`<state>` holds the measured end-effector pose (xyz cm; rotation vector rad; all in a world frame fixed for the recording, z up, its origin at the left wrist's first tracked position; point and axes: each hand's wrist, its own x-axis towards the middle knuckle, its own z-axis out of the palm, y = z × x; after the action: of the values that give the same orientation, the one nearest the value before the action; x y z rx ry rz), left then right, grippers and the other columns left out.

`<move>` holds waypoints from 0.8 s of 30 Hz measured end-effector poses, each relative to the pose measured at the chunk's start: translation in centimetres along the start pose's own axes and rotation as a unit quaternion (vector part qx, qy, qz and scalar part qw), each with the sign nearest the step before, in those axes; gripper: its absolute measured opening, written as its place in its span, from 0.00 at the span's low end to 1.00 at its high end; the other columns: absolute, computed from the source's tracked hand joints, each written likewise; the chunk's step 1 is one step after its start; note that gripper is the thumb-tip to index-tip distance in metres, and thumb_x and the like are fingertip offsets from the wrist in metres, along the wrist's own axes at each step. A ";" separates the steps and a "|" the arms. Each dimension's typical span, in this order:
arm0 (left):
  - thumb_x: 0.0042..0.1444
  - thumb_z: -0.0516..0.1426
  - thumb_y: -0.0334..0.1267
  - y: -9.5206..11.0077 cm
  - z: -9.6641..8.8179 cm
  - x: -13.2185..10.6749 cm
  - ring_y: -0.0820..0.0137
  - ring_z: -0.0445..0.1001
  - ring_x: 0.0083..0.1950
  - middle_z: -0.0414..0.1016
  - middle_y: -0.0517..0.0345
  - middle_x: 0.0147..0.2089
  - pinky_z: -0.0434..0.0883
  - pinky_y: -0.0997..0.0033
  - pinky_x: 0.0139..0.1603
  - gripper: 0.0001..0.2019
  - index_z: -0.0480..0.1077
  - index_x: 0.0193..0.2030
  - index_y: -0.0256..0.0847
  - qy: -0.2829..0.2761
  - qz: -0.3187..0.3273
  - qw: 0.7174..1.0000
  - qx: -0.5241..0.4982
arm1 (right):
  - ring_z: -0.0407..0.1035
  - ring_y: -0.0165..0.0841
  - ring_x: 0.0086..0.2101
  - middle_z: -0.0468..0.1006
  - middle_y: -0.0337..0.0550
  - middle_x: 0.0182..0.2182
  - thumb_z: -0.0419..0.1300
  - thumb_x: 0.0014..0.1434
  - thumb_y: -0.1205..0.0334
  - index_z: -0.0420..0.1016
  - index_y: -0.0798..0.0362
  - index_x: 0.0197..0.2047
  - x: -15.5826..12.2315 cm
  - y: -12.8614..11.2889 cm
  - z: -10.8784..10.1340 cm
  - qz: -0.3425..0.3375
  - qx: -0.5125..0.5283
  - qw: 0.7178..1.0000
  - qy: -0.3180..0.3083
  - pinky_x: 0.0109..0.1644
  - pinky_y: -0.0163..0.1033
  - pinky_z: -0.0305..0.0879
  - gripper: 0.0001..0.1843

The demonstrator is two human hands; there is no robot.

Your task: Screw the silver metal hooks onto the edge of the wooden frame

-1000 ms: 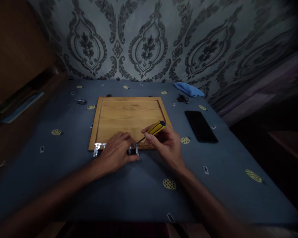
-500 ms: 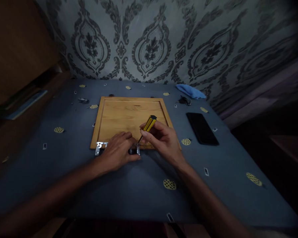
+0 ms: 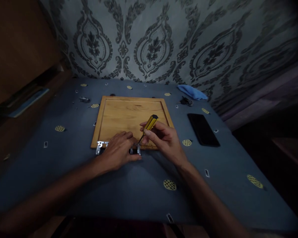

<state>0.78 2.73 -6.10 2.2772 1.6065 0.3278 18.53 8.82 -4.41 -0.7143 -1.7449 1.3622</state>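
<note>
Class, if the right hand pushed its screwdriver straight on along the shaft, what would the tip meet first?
The screwdriver would likely meet the metal fitting first, near its right end; depth there is hard to judge.

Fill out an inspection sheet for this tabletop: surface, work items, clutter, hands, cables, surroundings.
Surface: blue-grey table covering with yellow printed shapes.
Work items: framed wooden panel lying flat; shiny metal fitting along its near edge; yellow-and-black screwdriver, tilted.
Clutter: black phone to the right; blue cloth at the far right; small metallic bits at the far left, too small to identify.
Hands: left hand lies over the fitting; right hand grips the screwdriver, tip at the fitting, contact unclear.
Cables: none certain; dark bundle near the cloth is unclear.
Surroundings: patterned wall behind; brown wooden furniture at left.
</note>
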 end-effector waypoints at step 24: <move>0.59 0.66 0.52 -0.3 0.3 0.0 0.53 0.72 0.55 0.75 0.50 0.50 0.71 0.52 0.55 0.20 0.73 0.49 0.40 0.002 0.002 1.000 -0.012 | 0.69 0.28 0.23 0.76 0.36 0.26 0.73 0.52 0.43 0.76 0.51 0.34 -0.8 0.4 0.3 0.026 0.004 0.997 0.070 0.28 0.36 0.71 0.20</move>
<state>0.66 2.79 -6.52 2.2635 1.5924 0.3513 18.66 8.09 -5.00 -0.8364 -1.6196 1.3194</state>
